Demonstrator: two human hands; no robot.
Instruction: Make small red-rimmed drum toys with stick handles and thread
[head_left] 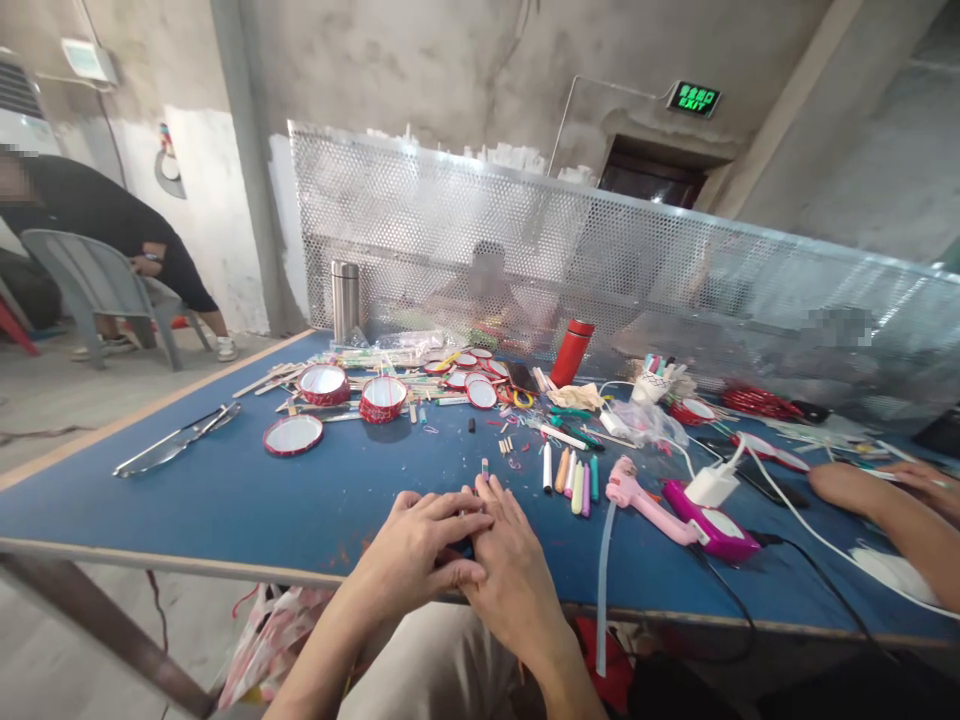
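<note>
My left hand (pixel 427 545) and my right hand (pixel 508 560) rest together at the table's near edge. Both have their fingers stretched forward, and the left fingertips lie against the back of the right hand. Just beyond my right fingertips shows a short wooden piece with coloured marks (pixel 485 466); whether the fingers touch it I cannot tell. Several small wooden bits (pixel 506 445) lie farther off. To the right stand out a row of markers (pixel 576 484) and a pink glue gun (pixel 651 502) with a long glue stick hanging over the edge.
Small red-rimmed drums (pixel 382 399) and a loose drum (pixel 293 435) are at left, with wooden sticks behind. A red bottle (pixel 573 352) and steel flask (pixel 345 302) stand near the perforated metal screen (pixel 450 230). A magenta power strip (pixel 712 522) trails cables; a co-worker's arm (pixel 885 510) is at right.
</note>
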